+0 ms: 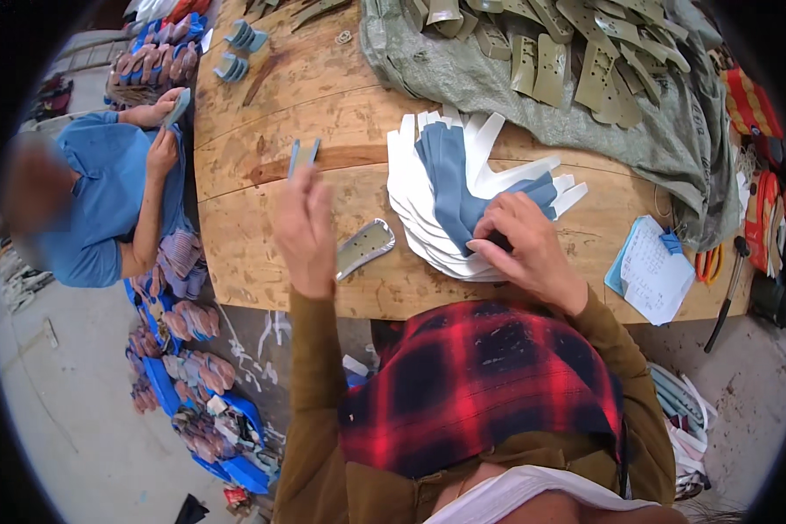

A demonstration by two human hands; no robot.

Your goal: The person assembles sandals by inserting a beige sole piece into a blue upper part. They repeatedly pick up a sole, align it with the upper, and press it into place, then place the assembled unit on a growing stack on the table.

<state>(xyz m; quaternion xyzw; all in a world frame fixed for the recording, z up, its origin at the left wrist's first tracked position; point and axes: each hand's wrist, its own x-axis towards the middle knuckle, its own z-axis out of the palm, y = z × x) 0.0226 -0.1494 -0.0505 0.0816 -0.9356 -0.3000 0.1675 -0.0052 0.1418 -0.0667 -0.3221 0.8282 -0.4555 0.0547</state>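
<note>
the right hand [528,249] curls over flat blue v-shaped sheets [450,183], apparently fanned for easy separating; beside a blue-edged tan piece [304,155], the left hand [306,231] blurs; neither grip's hold is discernible.

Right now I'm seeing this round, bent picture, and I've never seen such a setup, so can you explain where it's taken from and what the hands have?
There's no machine, just one person's bare left hand and right hand. The single picture comes from a wide fisheye camera worn on that person's head, looking down, so straight edges bend. On the brown wooden table lie a stack of white cut sheets with blue-grey cut strips on top, olive curved plates on a grey-green woven sheet, and a loose olive plate with a silvery edge. The right hand touches the blue-grey strips. The left is blurred, at a small blue-edged piece; I can't tell whether it's held. At the left, another person in a blue shirt holds a small grey-blue piece.
</note>
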